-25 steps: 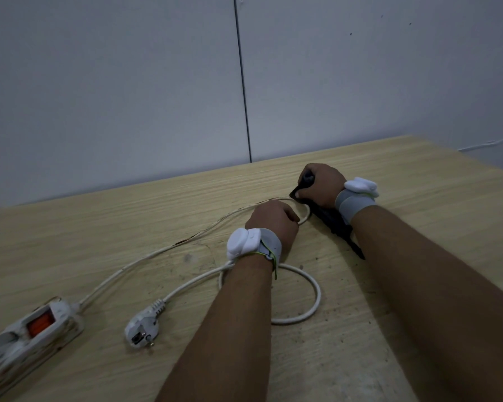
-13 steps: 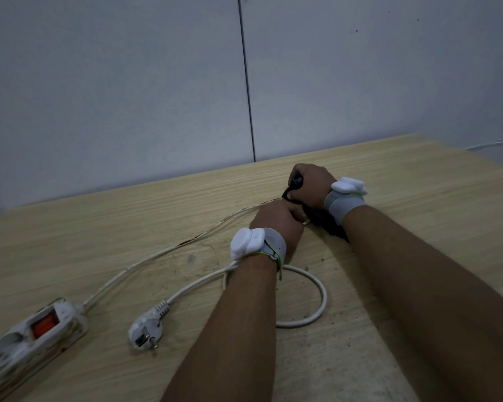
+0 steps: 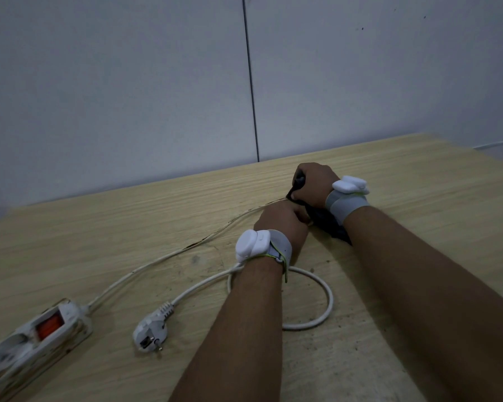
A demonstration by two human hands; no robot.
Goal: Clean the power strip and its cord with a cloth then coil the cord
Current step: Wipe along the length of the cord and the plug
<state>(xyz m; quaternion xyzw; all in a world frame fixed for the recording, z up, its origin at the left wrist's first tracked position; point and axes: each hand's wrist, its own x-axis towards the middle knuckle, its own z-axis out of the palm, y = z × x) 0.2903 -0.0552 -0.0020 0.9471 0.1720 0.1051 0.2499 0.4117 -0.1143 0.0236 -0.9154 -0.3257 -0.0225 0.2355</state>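
- Head view: the right hand [image 3: 312, 185] is curled tight round a dark cloth [image 3: 327, 224], which seems wrapped over the cord [image 3: 163, 259] so a pull would wipe it.
- The left hand [image 3: 280, 220], touching the cloth's near side, looks closed on the cord, probably to anchor it; its fingertips are hidden, so I cannot tell for sure.
- Behind the left wrist the cord loops loosely on the table [image 3: 418, 175] to the plug [image 3: 151, 333], not yet coiled.
- The grimy power strip [image 3: 32, 340] lies well apart, far left.
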